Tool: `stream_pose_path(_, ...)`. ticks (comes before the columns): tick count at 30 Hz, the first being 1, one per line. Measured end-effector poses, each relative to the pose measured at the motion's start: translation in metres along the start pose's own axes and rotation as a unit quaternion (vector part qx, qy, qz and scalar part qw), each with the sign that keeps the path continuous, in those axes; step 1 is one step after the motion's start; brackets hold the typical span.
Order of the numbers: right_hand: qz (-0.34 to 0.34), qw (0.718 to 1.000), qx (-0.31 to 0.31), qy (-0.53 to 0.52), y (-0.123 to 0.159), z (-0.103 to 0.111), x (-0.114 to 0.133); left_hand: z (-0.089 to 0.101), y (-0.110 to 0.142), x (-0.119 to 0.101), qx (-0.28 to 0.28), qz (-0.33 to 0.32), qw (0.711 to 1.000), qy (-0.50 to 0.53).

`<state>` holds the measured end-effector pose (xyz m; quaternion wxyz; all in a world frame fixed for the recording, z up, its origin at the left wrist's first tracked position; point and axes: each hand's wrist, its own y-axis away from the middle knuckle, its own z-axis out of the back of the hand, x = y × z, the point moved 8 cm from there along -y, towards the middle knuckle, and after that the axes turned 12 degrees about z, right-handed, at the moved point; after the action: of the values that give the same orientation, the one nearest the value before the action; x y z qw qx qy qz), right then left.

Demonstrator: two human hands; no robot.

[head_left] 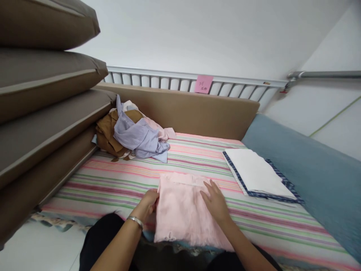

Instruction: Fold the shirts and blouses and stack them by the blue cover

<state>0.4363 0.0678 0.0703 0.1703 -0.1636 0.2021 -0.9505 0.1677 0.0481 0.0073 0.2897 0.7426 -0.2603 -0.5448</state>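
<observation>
A pale pink garment (180, 210) lies folded flat on the striped sheet (118, 177) at the near edge of the bed. My left hand (149, 204), with a metal bracelet on the wrist, curls its fingers round the garment's left edge. My right hand (216, 201) lies flat on the garment's right part with its fingers stretched out and pressing down.
A heap of loose clothes (132, 133) in lilac, brown and pink sits at the back left. A folded white and blue-patterned stack (259, 175) lies at the right beside a blue blanket (310, 165). Brown cushions (42, 98) are piled at the left. A tan headboard (191, 111) and white rail stand behind.
</observation>
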Motion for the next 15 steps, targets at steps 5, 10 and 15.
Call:
stream_pose_path(5, 0.056, 0.979, 0.036, -0.191, -0.056, 0.005, 0.09, 0.001, 0.002, 0.004, 0.037, 0.003, 0.998, 0.04)
stream_pose_path(10, 0.054, 0.969, 0.158, -0.182, -0.096, -0.041, 0.151, 0.004, -0.004, 0.011, 0.019, -0.001, 0.998, 0.054)
stream_pose_path(15, 0.066, 0.968, 0.222, -0.092, -0.107, -0.068, 0.162, 0.005, -0.009, 0.015, -0.006, -0.011, 0.999, 0.044)
